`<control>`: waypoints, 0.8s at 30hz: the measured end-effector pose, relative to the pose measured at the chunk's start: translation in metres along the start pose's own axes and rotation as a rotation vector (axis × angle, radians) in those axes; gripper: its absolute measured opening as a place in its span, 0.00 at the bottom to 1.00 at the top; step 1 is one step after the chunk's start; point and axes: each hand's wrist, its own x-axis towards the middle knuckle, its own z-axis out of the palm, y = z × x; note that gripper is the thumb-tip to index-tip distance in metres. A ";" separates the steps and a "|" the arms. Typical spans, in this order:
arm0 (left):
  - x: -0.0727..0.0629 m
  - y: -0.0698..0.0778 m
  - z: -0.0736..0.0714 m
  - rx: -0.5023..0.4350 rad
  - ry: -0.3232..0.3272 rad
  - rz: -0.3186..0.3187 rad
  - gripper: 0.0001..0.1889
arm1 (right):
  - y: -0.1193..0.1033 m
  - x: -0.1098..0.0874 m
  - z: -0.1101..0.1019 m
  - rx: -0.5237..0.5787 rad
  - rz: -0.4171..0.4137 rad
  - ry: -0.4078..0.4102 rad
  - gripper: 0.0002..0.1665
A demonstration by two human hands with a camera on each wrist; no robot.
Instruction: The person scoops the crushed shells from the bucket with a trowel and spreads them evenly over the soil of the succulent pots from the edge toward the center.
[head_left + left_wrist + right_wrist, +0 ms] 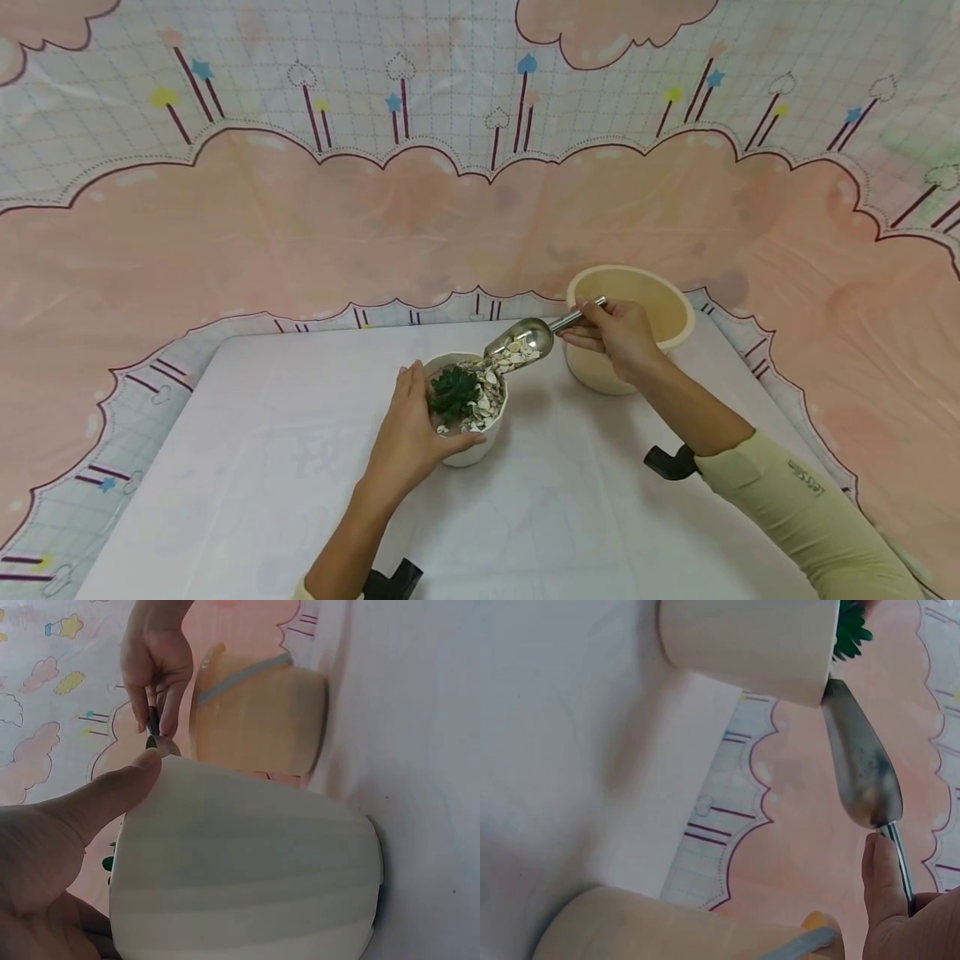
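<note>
A white fluted flowerpot (471,452) stands on the table, holding a dark green succulent (453,393) and pale stone chips (489,402). My left hand (408,433) grips its rim from the left, the thumb on the near side and the fingers at the far left. In the left wrist view, the thumb (112,791) lies over the rim. My right hand (618,337) holds a metal scoop (534,335) by its handle. More chips lie in the scoop, which tilts down leftward with its lip at the pot's right rim. The scoop's underside shows in the right wrist view.
A cream bucket (600,375) stands right behind the pot, under my right hand and forearm; its grey handle (244,677) shows in the left wrist view. White cloth covers the table (300,417). A printed curtain (375,225) hangs behind the far edge.
</note>
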 end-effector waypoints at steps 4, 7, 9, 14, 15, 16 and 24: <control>0.002 -0.002 -0.001 0.002 0.000 0.009 0.70 | 0.000 0.002 0.000 0.003 0.000 0.004 0.13; 0.004 -0.004 -0.002 -0.005 -0.011 0.020 0.69 | 0.000 0.003 0.000 0.003 -0.003 0.005 0.13; 0.005 -0.006 -0.004 -0.015 -0.027 0.032 0.70 | 0.001 0.003 0.000 0.006 -0.005 0.004 0.15; 0.009 -0.012 -0.012 -0.044 -0.082 0.063 0.70 | 0.002 0.004 0.002 0.005 -0.005 0.010 0.20; 0.010 -0.013 -0.013 -0.047 -0.092 0.066 0.70 | 0.002 0.004 0.002 0.003 -0.001 0.014 0.20; 0.011 -0.014 -0.014 -0.052 -0.102 0.066 0.70 | 0.002 0.004 0.002 0.000 0.002 0.018 0.20; 0.000 -0.003 -0.005 -0.014 -0.015 -0.006 0.73 | 0.005 0.004 0.004 -0.012 0.019 0.027 0.22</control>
